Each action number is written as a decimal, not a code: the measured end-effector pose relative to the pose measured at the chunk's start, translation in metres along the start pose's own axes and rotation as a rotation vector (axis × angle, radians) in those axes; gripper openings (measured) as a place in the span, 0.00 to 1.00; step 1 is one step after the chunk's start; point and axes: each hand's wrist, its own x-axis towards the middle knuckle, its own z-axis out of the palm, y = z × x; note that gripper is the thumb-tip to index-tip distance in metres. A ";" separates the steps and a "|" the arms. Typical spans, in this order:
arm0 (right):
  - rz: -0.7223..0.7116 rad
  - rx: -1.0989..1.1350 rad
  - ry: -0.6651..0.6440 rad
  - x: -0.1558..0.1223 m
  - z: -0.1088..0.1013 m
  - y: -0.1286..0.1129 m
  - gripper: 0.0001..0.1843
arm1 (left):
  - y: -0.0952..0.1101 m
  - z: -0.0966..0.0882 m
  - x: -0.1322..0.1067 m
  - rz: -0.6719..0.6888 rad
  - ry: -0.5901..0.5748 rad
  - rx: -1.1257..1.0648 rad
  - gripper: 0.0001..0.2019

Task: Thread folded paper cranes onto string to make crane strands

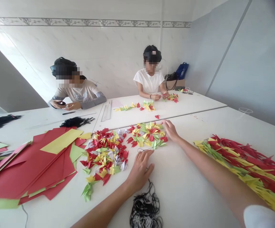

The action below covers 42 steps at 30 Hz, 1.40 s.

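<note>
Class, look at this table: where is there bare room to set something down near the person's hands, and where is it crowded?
Bare white tabletop lies between the black thread bundle and the long folded-paper band, under the right forearm. Crowded: left of the left hand, where a folded-paper heap meets red paper sheets.

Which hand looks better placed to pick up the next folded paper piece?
Right, probably: the right hand reaches the edge of the folded red, yellow and green paper pieces, while the left hand rests on the table short of them, nearer a bundle of black cord.
</note>
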 end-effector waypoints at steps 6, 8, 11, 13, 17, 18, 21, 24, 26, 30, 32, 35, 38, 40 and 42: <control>0.018 0.003 -0.229 0.077 0.038 0.003 0.17 | -0.001 0.001 -0.006 0.037 -0.075 0.044 0.23; 0.008 0.033 -0.330 0.072 0.051 0.000 0.19 | -0.002 0.001 -0.006 0.033 -0.076 0.050 0.22; -0.046 0.089 -0.478 0.050 0.058 -0.014 0.22 | -0.003 0.001 -0.006 0.040 -0.070 0.065 0.22; -0.099 0.128 -0.517 0.039 0.051 -0.033 0.25 | -0.003 0.001 -0.006 0.044 -0.067 0.070 0.21; -0.311 0.389 -0.400 0.032 0.019 -0.092 0.24 | -0.002 0.001 -0.006 0.041 -0.082 0.072 0.21; -0.356 0.458 -0.337 0.033 0.010 -0.109 0.24 | -0.002 0.001 -0.006 0.043 -0.084 0.075 0.21; -0.479 0.513 -0.101 0.035 -0.009 -0.160 0.25 | -0.004 0.003 -0.006 0.056 -0.077 0.085 0.21; -0.584 0.485 -0.038 0.037 -0.011 -0.193 0.23 | -0.006 0.004 -0.006 0.070 -0.064 0.085 0.21; -0.559 0.420 -0.188 0.039 -0.004 -0.202 0.24 | -0.006 0.004 -0.006 0.074 -0.068 0.085 0.21; -0.409 0.358 -0.371 0.042 0.013 -0.201 0.28 | -0.006 0.003 -0.006 0.067 -0.087 0.093 0.21; -0.377 0.395 -0.313 0.044 0.017 -0.199 0.29 | -0.006 0.004 -0.007 0.067 -0.086 0.084 0.21; -0.345 0.402 -0.351 0.041 0.020 -0.198 0.29 | -0.007 0.003 -0.008 0.063 -0.063 -0.006 0.19; -0.301 0.385 -0.471 0.026 0.024 -0.195 0.29 | -0.008 0.000 -0.008 -0.040 0.087 -0.221 0.16; -0.253 0.432 -0.512 0.006 0.029 -0.190 0.28 | -0.008 -0.003 -0.007 -0.143 0.248 -0.391 0.15; -0.179 0.515 -0.552 -0.022 0.037 -0.182 0.26 | -0.008 -0.006 -0.004 -0.203 0.364 -0.538 0.18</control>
